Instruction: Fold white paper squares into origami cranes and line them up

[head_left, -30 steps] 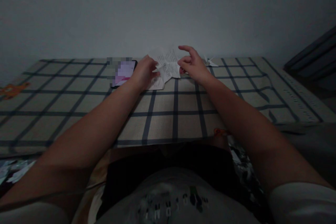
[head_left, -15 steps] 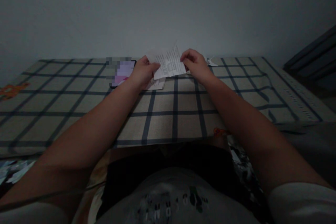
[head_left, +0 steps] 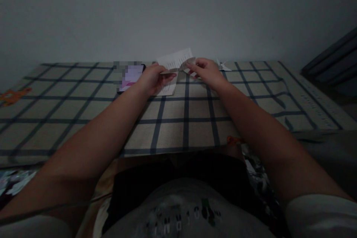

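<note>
Both my hands hold one printed sheet of paper above the far middle of the checked cloth. My left hand pinches its left edge with thumb and fingers closed. My right hand pinches its right end, where the sheet bends over. Under my left hand another printed paper lies flat on the cloth.
A phone with a lit pink screen lies left of my hands. A small folded paper figure sits right of my right hand near the wall. An orange figure marks the cloth's left edge. A dark object stands at the far right.
The paper was crumpled between my hands, then spread upright facing me. Now it is tipped back flatter and its right end is bent over. My right hand went from open fingers to a pinch.
</note>
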